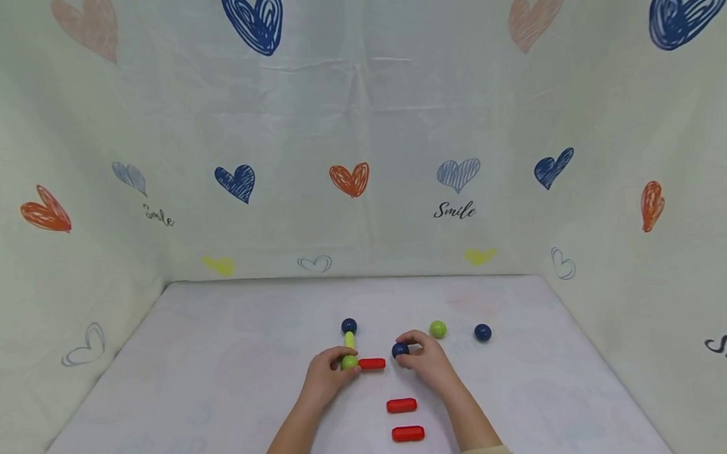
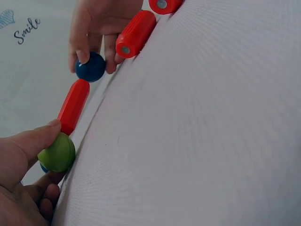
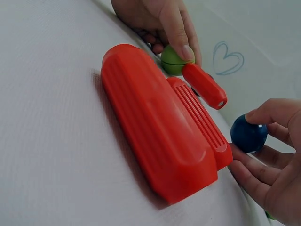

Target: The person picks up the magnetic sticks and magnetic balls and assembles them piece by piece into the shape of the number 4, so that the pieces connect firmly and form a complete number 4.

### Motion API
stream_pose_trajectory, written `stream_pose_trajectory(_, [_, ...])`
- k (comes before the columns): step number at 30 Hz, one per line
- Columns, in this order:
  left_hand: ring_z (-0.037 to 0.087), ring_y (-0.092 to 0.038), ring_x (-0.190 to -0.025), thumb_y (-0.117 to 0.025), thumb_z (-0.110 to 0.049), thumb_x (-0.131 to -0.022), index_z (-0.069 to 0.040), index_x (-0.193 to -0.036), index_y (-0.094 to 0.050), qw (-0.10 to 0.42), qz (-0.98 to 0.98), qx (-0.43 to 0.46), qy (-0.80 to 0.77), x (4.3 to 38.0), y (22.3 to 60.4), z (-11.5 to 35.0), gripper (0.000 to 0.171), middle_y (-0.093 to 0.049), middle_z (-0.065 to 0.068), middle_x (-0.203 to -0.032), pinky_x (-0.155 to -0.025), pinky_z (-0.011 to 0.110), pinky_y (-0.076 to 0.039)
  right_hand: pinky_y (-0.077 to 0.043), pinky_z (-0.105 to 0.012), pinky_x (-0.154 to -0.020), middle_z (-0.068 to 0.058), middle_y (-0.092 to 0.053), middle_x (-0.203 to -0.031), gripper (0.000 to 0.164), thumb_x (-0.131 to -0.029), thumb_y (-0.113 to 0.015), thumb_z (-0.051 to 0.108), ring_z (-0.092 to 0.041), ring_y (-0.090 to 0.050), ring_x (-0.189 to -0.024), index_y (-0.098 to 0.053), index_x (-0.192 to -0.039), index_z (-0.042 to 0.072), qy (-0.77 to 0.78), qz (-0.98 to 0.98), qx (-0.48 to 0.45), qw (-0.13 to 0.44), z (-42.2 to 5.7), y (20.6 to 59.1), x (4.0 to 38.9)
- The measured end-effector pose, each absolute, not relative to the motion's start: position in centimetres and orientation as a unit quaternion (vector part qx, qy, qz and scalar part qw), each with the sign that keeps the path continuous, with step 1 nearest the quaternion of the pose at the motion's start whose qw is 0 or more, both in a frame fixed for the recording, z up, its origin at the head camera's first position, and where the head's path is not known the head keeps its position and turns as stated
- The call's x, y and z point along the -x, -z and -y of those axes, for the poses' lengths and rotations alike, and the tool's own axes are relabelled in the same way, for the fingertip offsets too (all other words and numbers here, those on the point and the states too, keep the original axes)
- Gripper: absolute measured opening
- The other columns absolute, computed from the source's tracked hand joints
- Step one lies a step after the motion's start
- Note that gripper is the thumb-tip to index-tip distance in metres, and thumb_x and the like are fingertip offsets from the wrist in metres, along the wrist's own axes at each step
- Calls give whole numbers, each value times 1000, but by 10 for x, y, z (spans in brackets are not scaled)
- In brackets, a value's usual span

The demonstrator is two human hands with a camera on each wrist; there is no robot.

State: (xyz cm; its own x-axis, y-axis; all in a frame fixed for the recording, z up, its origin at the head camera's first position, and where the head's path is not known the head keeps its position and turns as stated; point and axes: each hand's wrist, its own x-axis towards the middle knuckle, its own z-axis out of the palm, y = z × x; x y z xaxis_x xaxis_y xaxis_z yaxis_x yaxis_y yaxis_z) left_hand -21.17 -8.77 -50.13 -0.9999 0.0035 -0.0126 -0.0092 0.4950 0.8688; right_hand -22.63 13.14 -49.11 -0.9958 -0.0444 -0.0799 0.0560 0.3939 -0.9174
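My left hand (image 1: 327, 376) pinches a green ball (image 1: 349, 362) between thumb and fingers. From that ball a red magnetic rod (image 1: 372, 364) points right, and a yellow-green rod (image 1: 349, 339) runs away from me to a dark blue ball (image 1: 349, 326). Thumb and fingers of my right hand (image 1: 429, 363) pinch another dark blue ball (image 1: 400, 349), a short gap beyond the red rod's free end. In the right wrist view that rod end shows a small metal disc, facing the held blue ball (image 3: 249, 133).
Two loose red rods (image 1: 402, 405) (image 1: 408, 433) lie nearer me on the white table (image 1: 224, 395). Behind my right hand sit a loose green ball (image 1: 438, 329) and, farther right, a dark blue ball (image 1: 482, 333). A heart-printed cloth (image 1: 364, 234) hangs around the table's back and sides.
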Motion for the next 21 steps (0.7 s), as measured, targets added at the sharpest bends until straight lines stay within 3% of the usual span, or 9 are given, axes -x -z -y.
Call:
stream_pose_trajectory(11, [24, -47, -94, -80, -11, -80, -14, -108, -72, 5, -867, 1, -498, 212, 501, 88, 29, -58, 6, -103, -73, 34, -48, -51, -33, -73, -11, -58, -116, 30, -85, -73, 11, -19, -59, -80, -61, -113, 8, 553, -832, 3, 56, -130, 490, 222])
stream_pose_trajectory(21, [24, -49, -96, -80, -12, -80, -15, -109, -72, 6, -871, 1, -492, 212, 501, 88, 30, -60, 7, -109, -79, 37, -50, -52, -35, -76, -11, -57, -118, 31, -85, -73, 11, -20, -60, -85, -61, -114, 10, 540, -839, 21, 65, -129, 492, 219])
